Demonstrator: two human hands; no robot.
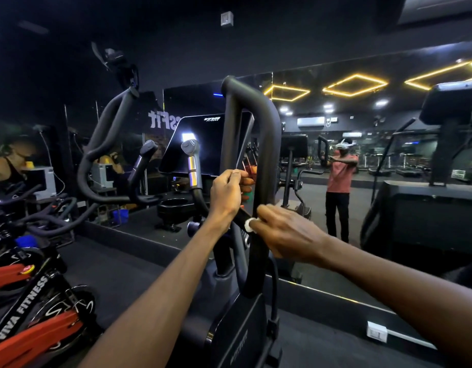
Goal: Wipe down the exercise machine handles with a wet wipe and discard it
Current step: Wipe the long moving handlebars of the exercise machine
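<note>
From the camera on my head I look forward and a little down at an exercise machine in a dark gym. In front of me stands its tall looped black handle, which rises up, bends over at the top and comes down again.

My right hand is on the near bar of this handle, in its lower part. The fingers are curled around the bar and they press a wet wipe against it. Only a small white bunch of the wipe shows, at the fingertips, touching the black bar.

My left hand is a little higher and to the left, at the other bar of the same loop. Its fingers are bent and closed against the bar, but the tips are behind the bar, so I cannot tell how firm this grip is.

Behind the handle is the dark console screen of the machine, with two short grips below it, and a second curved handle further to the left. At the lower left stands a spin bike in black and red with the words VIVA FITNESS. On the right a wall mirror shows a person in a red shirt and yellow diamond-shaped ceiling lights.
</note>
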